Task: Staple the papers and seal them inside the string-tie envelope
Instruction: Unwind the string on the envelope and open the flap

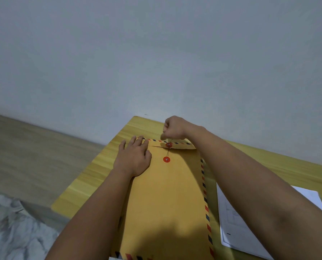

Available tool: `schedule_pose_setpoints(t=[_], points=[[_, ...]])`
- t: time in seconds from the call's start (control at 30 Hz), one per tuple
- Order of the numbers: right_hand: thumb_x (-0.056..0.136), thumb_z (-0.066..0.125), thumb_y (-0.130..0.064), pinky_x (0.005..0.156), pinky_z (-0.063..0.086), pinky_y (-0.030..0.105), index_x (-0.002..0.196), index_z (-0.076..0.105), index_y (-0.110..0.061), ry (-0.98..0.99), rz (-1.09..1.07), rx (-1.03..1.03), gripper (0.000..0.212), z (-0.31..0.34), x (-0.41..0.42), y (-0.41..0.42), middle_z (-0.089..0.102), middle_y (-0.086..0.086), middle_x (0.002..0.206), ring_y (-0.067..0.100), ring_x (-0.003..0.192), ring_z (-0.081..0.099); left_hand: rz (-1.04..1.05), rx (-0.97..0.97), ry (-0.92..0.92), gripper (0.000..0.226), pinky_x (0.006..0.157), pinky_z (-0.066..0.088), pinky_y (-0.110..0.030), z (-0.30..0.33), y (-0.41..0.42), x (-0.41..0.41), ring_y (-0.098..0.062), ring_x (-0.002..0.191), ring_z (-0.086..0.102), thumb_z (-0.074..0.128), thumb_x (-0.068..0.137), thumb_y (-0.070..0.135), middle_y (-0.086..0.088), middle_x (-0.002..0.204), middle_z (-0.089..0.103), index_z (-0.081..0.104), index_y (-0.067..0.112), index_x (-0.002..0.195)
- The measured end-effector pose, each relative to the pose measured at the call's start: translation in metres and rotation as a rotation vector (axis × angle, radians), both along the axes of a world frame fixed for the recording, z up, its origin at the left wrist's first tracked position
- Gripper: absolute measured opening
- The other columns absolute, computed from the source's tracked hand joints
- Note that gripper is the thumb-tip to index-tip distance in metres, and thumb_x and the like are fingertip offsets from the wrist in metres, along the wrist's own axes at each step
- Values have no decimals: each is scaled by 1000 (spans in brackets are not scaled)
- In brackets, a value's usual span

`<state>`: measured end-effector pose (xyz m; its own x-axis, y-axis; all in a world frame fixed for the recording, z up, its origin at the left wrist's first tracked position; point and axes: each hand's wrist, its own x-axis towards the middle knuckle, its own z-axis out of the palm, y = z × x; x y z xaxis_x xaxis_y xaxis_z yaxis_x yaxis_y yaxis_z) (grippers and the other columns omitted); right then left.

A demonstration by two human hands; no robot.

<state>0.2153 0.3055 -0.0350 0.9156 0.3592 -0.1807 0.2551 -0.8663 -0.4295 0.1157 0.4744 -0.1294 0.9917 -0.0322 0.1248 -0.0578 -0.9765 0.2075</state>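
A yellow string-tie envelope (pixel 167 194) with a red-and-blue striped border is seen lying flat on the yellow wooden counter (pixel 100 166), in the lower centre of the frame. Its flap (pixel 177 144) is folded down at the far end. The left hand (pixel 133 158) is laid flat, fingers spread, on the envelope's upper left corner. The right hand (pixel 173 128), fingers curled, is held just above the flap's red disc (pixel 168 145), from which a thin string (pixel 168 152) is drawn to the lower red disc (pixel 166 159). White papers (pixel 237 222) are seen at the lower right, partly covered by the right forearm.
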Motion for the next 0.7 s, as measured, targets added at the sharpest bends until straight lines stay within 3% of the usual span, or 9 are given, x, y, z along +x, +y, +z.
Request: schedule_pose_setpoints(t=[0.1,0.23,0.3,0.43,0.53,0.7], points=[[75,92,-41,91,59,45,101,70,-13,-49,41,-301,44,7,3,-1,70,1,101,26,100,67,3,-4,0,58,125,7,-52,0,0,0,-19,156,10,24,102,42,1,168,20,29,26,158],[83,88,-34,94,60,47,99,71,-12,-144,76,-509,33,14,5,0,64,0,87,29,99,67,1,-2,-1,59,125,7,-52,0,0,0,-19,156,10,24,102,42,1,168,20,28,26,158],[88,84,-26,90,61,44,93,69,-10,-201,91,-506,23,13,7,1,65,1,85,28,94,68,1,-5,-6,58,125,7,-52,0,-1,-1,-19,156,10,24,102,41,1,168,21,28,26,158],[93,70,-11,72,59,35,106,73,-11,-324,105,-442,13,0,7,5,72,5,98,26,91,70,3,-11,4,58,125,5,-52,0,-1,-1,-19,156,9,24,102,41,1,168,19,27,27,159],[97,67,-14,76,62,37,106,74,-12,-385,99,-398,12,-14,6,5,74,5,101,26,92,71,-1,-8,11,58,125,5,-52,0,0,-1,-19,156,8,23,102,42,1,168,18,26,27,159],[105,56,-24,74,52,36,113,69,-17,-484,69,-267,17,-27,4,1,71,3,110,26,99,67,1,-10,6,58,125,5,-52,-1,0,-1,-19,156,9,24,102,42,1,168,20,27,28,158]])
